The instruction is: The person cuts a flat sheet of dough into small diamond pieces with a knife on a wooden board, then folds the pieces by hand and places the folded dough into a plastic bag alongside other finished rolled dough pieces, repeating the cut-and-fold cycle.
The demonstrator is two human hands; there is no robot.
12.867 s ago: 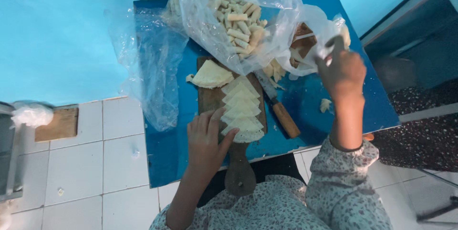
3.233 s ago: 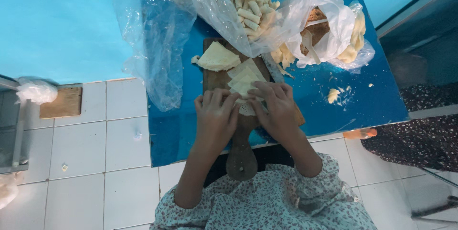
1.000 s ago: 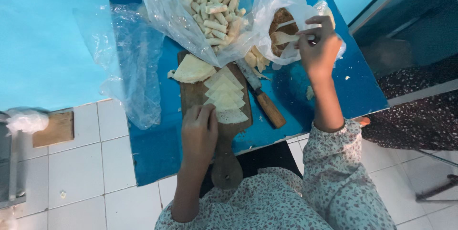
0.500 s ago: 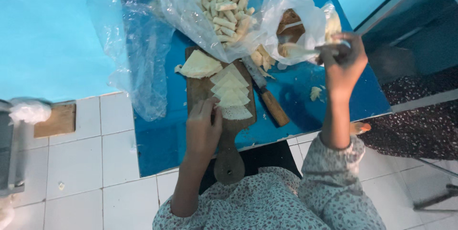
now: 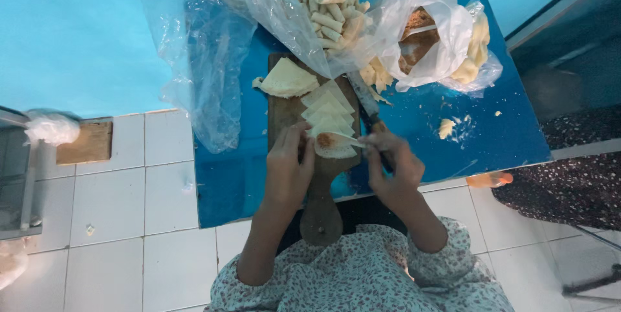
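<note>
Pastry wrapper (image 5: pixel 335 147), the nearest pale sheet with a dab of brown filling on it, lies at the near end of the wooden cutting board (image 5: pixel 284 114), directly between our two hands, and its long axis runs across us, from one hand toward the other. Going left to right: a crumpled clear plastic sheet (image 5: pixel 207 59) hangs over the left edge of the blue table (image 5: pixel 491 134); our left hand (image 5: pixel 289 169) rests on the board with its fingers (image 5: pixel 303 138) curled down onto the wrapper's left edge, touching it rather than lifting it; a folded lump of dough sheet (image 5: pixel 286 79) sits at the board's far left corner; then comes a row of about four overlapping wrappers (image 5: pixel 328 106) leading away from us. Our right hand (image 5: pixel 393 164) pinches a thin pale spoon or spatula whose tip reaches over the wrapper's right edge. Both hands lie about equally close to the wrapper. A knife (image 5: pixel 370 108) lies along the board's right side. Beyond, we count two plastic bags: one clear bag of rolled pastries (image 5: pixel 326 8), too many to count, and one white bag of brown filling (image 5: pixel 430 40). A few scraps (image 5: pixel 446 127) dot the table to the right.
</note>
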